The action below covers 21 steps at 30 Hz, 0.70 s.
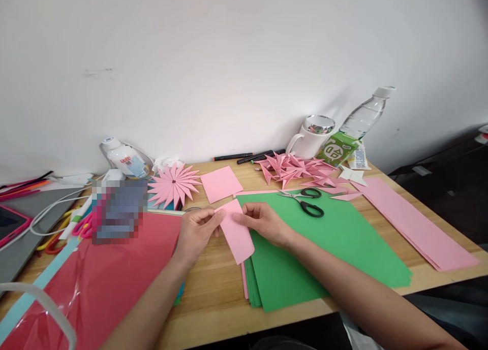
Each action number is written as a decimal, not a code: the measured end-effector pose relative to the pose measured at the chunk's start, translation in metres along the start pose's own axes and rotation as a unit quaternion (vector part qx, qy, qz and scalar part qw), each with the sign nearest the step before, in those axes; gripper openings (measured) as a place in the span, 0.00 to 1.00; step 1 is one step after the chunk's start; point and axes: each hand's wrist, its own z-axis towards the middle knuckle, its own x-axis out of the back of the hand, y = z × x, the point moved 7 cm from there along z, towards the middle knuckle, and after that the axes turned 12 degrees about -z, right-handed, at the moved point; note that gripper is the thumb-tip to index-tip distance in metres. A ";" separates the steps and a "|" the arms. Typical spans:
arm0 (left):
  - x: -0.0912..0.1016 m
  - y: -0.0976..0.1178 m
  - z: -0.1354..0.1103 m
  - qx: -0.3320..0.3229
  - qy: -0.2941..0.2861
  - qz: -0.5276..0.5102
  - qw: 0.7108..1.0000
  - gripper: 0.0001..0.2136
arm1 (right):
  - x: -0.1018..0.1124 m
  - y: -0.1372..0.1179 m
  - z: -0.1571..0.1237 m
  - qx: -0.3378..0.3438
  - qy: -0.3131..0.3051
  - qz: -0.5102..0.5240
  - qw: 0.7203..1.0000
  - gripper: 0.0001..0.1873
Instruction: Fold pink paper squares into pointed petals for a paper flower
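Two bare hands work above a wooden worktop (213, 289) set against a white wall, seen from the wearer's head; clock directions run from the paper being held. That paper, a pink rectangle (238, 238), is near the middle of the view, slanting from eleven o'clock down to five, its near end overlapping the edge of a stack of green sheets (324, 253). The left hand (197, 233), at nine o'clock, has its grip pinched on the paper's far left edge, thumb on top. The right hand (263, 222), at two o'clock, pinches the opposite edge likewise, its thumb flat on the paper. The green stack spreads toward three o'clock, with black-handled scissors (312, 209) lying on it at two. Long pink strips (415, 223) lie farther out at three. A pink paper square (221, 184) sits near twelve o'clock, and a pink many-pointed paper star (174, 186) at ten. Pointed pink folded pieces (292, 170) are heaped at one o'clock, before a white mug (309, 139). Red sheets (118, 274) under clear plastic fill eight o'clock.
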 end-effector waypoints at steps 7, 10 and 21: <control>0.000 -0.007 0.001 0.060 0.031 -0.113 0.991 0.12 | -0.004 0.005 0.000 -0.036 -0.038 0.028 0.998 0.23; 0.000 -0.008 0.001 0.073 0.046 -0.132 0.988 0.12 | -0.006 0.006 0.000 -0.039 -0.063 0.034 0.997 0.22; -0.001 -0.011 0.000 0.104 0.048 -0.169 0.979 0.12 | -0.004 0.009 0.002 -0.047 -0.056 0.037 0.997 0.22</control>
